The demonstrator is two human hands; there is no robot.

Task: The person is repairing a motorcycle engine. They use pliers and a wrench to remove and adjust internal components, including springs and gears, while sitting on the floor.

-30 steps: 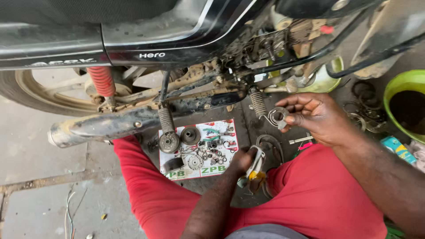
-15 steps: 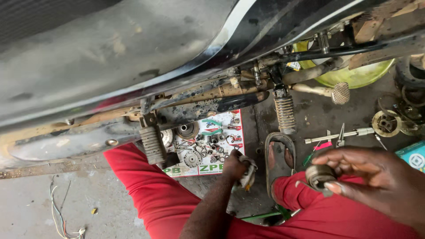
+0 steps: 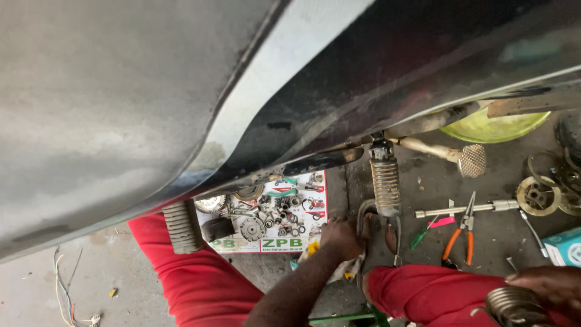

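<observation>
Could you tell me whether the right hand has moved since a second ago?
Yes. The right hand dropped from near the spring footpeg down to the red-clad knee, holding a round metal part.

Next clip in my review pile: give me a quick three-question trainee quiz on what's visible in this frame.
1. True or false: the right hand rests on a round ridged metal part at the person's red-clad leg.
2. Which tool on the floor has orange handles? A) hammer B) pliers C) saw
3. Fill in: the left hand is down beside the ribbed ______ that hangs under the motorcycle body.

Key:
1. True.
2. B: the pliers lie near a long metal rod.
3. Footrest; small gears sit on a printed card to its left.
</observation>
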